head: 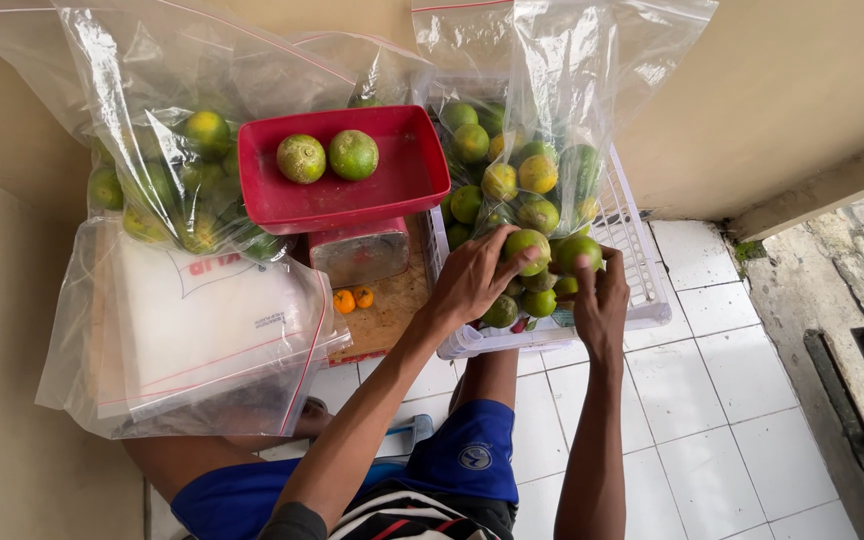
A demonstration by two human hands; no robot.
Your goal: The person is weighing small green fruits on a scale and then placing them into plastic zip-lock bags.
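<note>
Both hands work inside the white plastic basket (652, 300). The left hand (472, 280) grasps a green lime (525, 243); the right hand (600, 300), just beside it, pinches another lime (574, 250). More limes lie directly beneath, below the clear bag (552, 120).

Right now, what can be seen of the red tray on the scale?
The red tray is a shallow, rectangular pan with rounded corners and a raised rim; it looks like glossy plastic. It sits level on a small scale whose face shows below its front edge. Two green, speckled citrus fruits lie side by side near its back wall. A clear bag of fruit presses against its left side. Neither hand touches it.
</note>
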